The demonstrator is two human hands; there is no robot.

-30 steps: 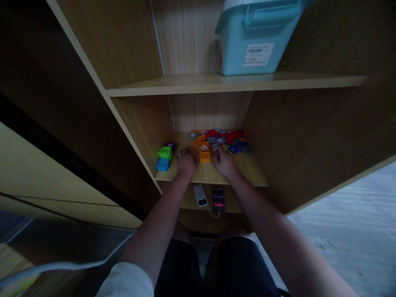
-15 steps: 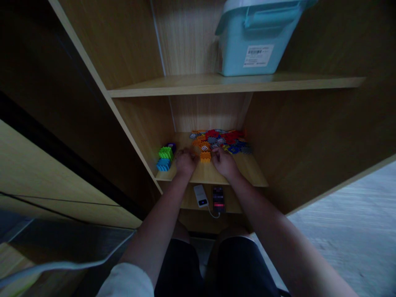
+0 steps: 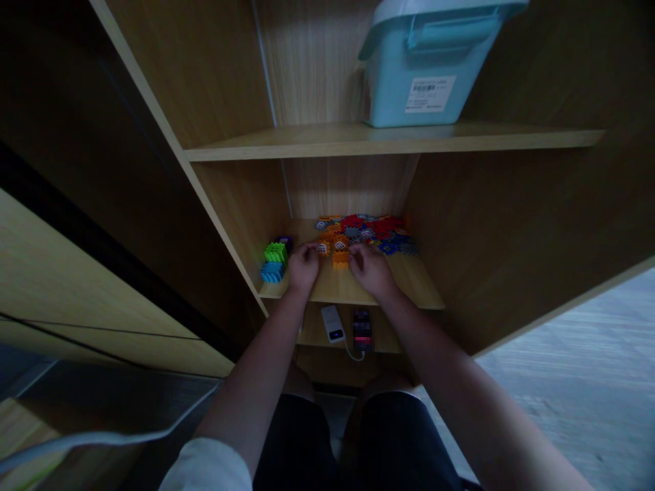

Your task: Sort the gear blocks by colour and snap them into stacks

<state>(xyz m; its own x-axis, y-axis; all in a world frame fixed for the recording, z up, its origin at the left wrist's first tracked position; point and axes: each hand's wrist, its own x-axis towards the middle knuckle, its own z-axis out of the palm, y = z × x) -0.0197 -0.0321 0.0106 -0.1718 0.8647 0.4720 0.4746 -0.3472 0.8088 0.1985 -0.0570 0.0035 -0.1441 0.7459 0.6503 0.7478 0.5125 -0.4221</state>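
Note:
Both my hands rest on a low wooden shelf (image 3: 409, 290) inside a cabinet. My left hand (image 3: 303, 267) is curled, its fingertips pinching a small orange toothed block (image 3: 322, 248). My right hand (image 3: 372, 268) is curled too, fingers beside an orange block stack (image 3: 340, 258); whether it grips anything is hidden. Behind them lies a heap of red, orange, blue and grey plastic blocks (image 3: 366, 232). Left of my left hand stand a green stack (image 3: 275, 253) and a blue stack (image 3: 271, 272), with a purple piece (image 3: 284, 241) behind.
A white power bank (image 3: 333, 323) and a phone (image 3: 361, 329), joined by a cable, lie on the shelf below. A light blue lidded bin (image 3: 424, 65) stands on the upper shelf (image 3: 307, 143). Cabinet walls close in both sides. My knees are below.
My left hand has drawn slightly left and now pinches a small orange block; the orange stack shows more between the hands. The view shifted a little.

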